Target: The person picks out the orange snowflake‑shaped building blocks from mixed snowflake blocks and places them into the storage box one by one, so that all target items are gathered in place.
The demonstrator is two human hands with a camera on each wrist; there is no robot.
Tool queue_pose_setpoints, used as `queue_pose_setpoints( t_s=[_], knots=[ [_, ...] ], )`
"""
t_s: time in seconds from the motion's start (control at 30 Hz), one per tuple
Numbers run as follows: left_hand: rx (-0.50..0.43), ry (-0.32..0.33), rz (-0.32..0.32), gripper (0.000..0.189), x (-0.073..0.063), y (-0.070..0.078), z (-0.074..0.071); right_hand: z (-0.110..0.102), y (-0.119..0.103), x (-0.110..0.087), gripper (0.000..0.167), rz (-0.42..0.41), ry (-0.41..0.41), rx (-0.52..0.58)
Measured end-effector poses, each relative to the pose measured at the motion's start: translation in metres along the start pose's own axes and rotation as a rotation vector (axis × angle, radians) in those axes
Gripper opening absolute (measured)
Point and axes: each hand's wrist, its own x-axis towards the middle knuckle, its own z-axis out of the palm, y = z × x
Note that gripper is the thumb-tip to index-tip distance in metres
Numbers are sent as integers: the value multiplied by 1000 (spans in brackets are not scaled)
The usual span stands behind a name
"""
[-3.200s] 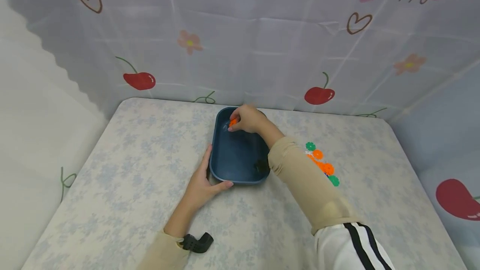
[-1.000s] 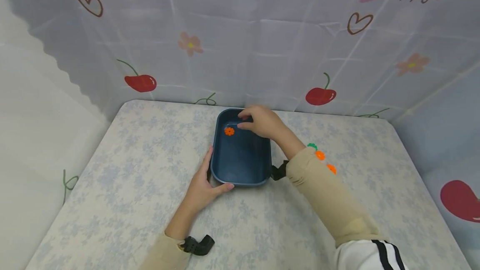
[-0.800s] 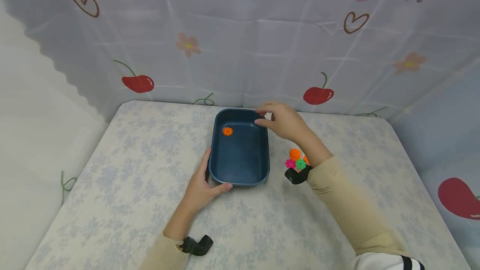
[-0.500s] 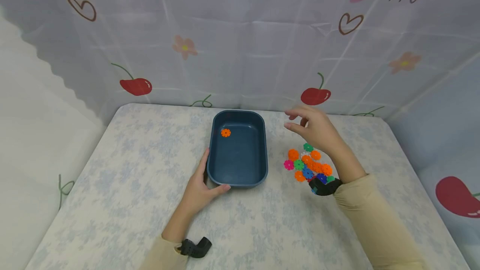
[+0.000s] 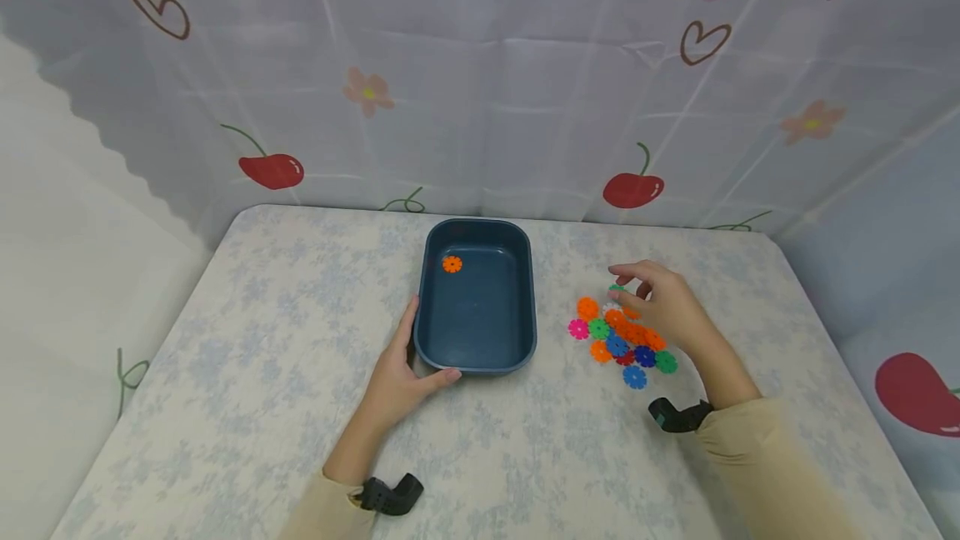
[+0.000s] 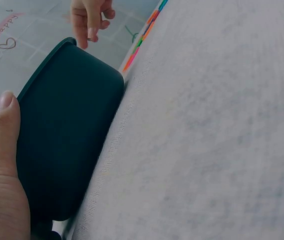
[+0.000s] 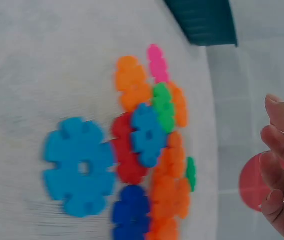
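Note:
A dark blue plastic tray (image 5: pixel 480 315) stands on the table, one orange snowflake building disc (image 5: pixel 452 264) lying inside near its far left corner. My left hand (image 5: pixel 397 373) holds the tray's near left corner, fingers along the left side and thumb (image 6: pixel 4 115) at the front. To the right, my right hand (image 5: pixel 671 302) hovers over the far edge of a pile of snowflake discs (image 5: pixel 617 346), fingers loosely bent and apart with nothing between them. The discs are orange, green, blue, red, pink and white; the hand covers part of the pile's far side.
The table (image 5: pixel 262 357) has a pale floral cover. Behind it hangs a white curtain (image 5: pixel 480 123) with printed cherries and hearts. A blue disc (image 7: pixel 82 167) lies at the pile's near edge.
The right hand held an orange disc over the tray, released it inside, then moved right and down to the pile. The left hand has stayed on the tray.

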Motion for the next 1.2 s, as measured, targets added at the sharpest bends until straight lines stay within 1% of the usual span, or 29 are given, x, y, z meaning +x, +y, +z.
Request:
queue_pose_setpoints(
  t_s=[0.1, 0.23, 0.33, 0.43, 0.57, 0.67, 0.9, 1.07, 1.2],
  knots=[
    [-1, 1, 1, 114, -1, 3, -1, 12, 9, 1, 43, 12, -30, 10],
    [0, 8, 5, 113, -1, 3, -1, 26, 17, 4, 44, 3, -83, -4],
    [4, 11, 2, 113, 1, -1, -1, 34, 19, 5, 45, 1, -114, -4],
    [2, 13, 4, 115, 4, -12, 1, 39, 19, 6, 45, 7, -122, -4],
    [0, 17, 21, 117, 8, -26, 4, 43, 20, 7, 42, 20, -120, -11],
    [6, 23, 37, 118, 8, -31, 4, 44, 21, 8, 38, 24, -122, -7],
    [9, 27, 58, 117, 7, -31, 4, 43, 21, 13, 32, 16, -128, -12],
    [12, 26, 59, 117, 8, -32, 4, 44, 18, 15, 37, 29, -131, -28],
    [13, 30, 60, 117, 8, -31, 4, 46, 16, 17, 38, 44, -132, -9]
  ],
)
